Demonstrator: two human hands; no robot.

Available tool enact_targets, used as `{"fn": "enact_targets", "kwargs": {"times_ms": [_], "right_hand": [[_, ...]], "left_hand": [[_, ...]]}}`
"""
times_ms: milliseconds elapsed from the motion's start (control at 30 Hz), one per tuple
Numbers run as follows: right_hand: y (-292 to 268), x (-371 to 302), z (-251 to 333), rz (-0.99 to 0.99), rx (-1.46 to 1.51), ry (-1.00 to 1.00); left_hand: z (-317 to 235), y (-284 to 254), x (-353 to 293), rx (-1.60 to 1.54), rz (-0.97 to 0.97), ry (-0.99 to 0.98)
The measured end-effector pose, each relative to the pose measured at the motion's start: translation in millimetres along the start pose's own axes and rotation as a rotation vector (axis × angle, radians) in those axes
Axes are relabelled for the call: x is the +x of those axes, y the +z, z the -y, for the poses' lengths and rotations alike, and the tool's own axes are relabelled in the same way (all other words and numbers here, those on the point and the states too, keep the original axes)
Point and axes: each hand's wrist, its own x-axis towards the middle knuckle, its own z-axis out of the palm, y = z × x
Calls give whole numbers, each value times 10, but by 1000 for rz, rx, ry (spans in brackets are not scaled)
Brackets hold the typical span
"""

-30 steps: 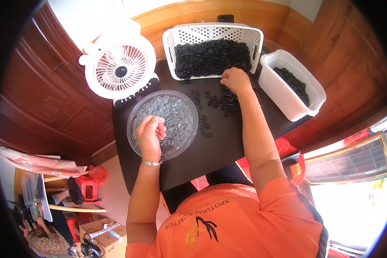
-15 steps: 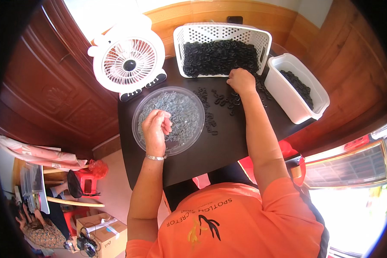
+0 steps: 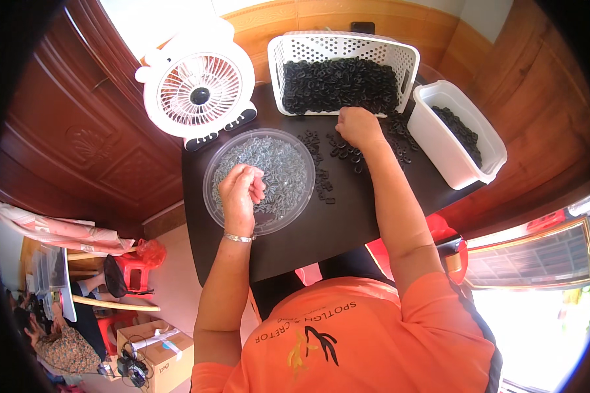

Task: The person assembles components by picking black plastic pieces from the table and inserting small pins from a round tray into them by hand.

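Observation:
My left hand hovers over a round clear tub, its fingers curled together; what they hold, if anything, cannot be made out. Inside the tub lie many small translucent grey-blue pieces. My right hand is closed at the front edge of a white perforated basket, its fingertips turned from view. Small black link-like rings fill much of that basket. More loose black rings lie on the dark table around my right hand and beside the tub.
A white rectangular bin with black rings stands at the table's right. At the back left stands a white animal-shaped fan. Lower left, there are a cardboard box, a red stool and another person.
My right hand has shifted slightly left and toward me along the basket's front edge. My left hand stays over the tub, fingers still curled. The view has shifted a little.

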Motion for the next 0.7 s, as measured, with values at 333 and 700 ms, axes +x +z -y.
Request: {"fn": "enact_targets", "kwargs": {"times_ms": [333, 700], "right_hand": [[-80, -86, 422, 443, 1060, -81], [13, -432, 1115, 441, 1103, -571]], "left_hand": [[28, -3, 6, 8, -3, -20], [94, -69, 39, -271, 217, -270]]}}
